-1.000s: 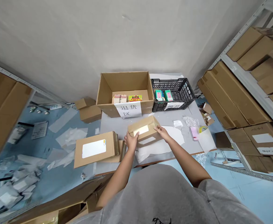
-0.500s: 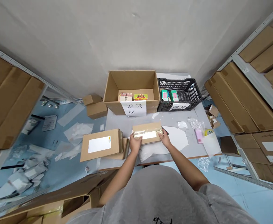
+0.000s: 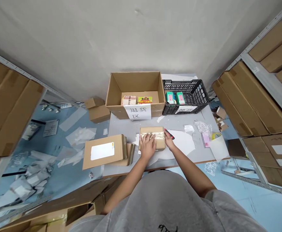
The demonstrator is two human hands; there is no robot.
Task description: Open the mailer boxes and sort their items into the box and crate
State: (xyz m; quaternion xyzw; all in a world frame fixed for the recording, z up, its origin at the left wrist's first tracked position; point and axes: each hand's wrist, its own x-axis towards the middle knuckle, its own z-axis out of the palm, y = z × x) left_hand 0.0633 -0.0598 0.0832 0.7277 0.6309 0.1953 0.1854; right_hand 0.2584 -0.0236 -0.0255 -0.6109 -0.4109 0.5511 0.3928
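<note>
Small carton (image 3: pixel 152 138): closed brown cardboard box, lying flat on a white sheet (image 3: pixel 181 143) on the grey table (image 3: pixel 121 127), directly under the left hand.
Carton state: shiny clear tape runs across the top; no shipping label shows on the upper face (other faces hidden).
Left hand (image 3: pixel 147 146): open, fingers spread, palm flat on the carton's top; no grip around it.
Right hand (image 3: pixel 169 142): at the carton's right end, touching it; fingers look closed narrowly on the cutter, though the exact hold cannot be told.
Cutter (image 3: pixel 169 134): red-and-black handle, just beyond the right hand (blade not visible).
Labelled carton (image 3: pixel 103 151): larger brown box to the left of the hands, white label on top, resting partly on a flat carton (image 3: pixel 130 154).
Open carton (image 3: pixel 133 83): at the back of the table, flaps up, holding two printed packs (image 3: pixel 136 100).
Paper sign (image 3: pixel 137 112): taped to the open carton, reading 退货区 (returns area).
Black crate (image 3: pixel 185 90): beside the open carton, holding two small green boxes (image 3: pixel 174 98).
Bubble wrap (image 3: pixel 201 127): loose on the table, right of the white sheet.
</note>
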